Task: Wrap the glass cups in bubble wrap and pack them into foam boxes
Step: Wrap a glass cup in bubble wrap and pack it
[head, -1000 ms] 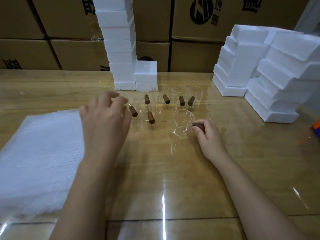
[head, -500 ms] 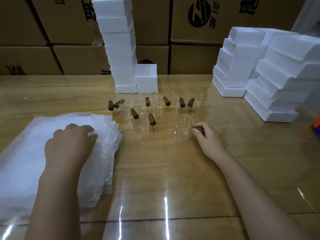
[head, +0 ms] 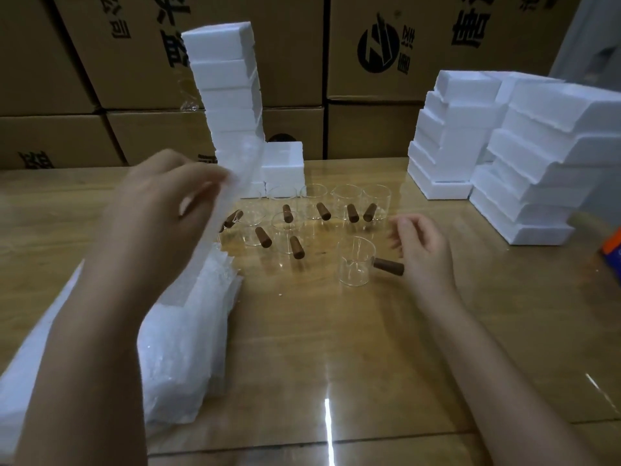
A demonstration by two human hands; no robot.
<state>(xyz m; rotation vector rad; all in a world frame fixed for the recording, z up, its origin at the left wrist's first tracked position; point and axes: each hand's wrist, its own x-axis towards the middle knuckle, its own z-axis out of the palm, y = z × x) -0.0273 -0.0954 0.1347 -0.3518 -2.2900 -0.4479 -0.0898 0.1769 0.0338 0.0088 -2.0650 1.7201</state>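
Note:
A clear glass cup (head: 356,260) with a brown wooden handle stands alone on the table, ahead of several similar cups (head: 312,210). My right hand (head: 425,250) hovers just right of its handle, fingers loosely curled, holding nothing. My left hand (head: 158,223) is raised above the table and pinches the edge of a bubble wrap sheet (head: 215,237), which hangs down to the pile of bubble wrap (head: 181,348) at the left. White foam boxes (head: 228,105) are stacked in a tall column behind the cups.
More foam boxes (head: 524,163) are stacked in stepped piles at the right. Cardboard cartons (head: 386,62) line the back. An orange and blue object (head: 613,247) sits at the right edge. The wooden table (head: 336,348) is glossy.
My left hand has lifted off the pile with one bubble wrap sheet pinched in it. My right hand has let go of the cup's handle and drawn slightly back.

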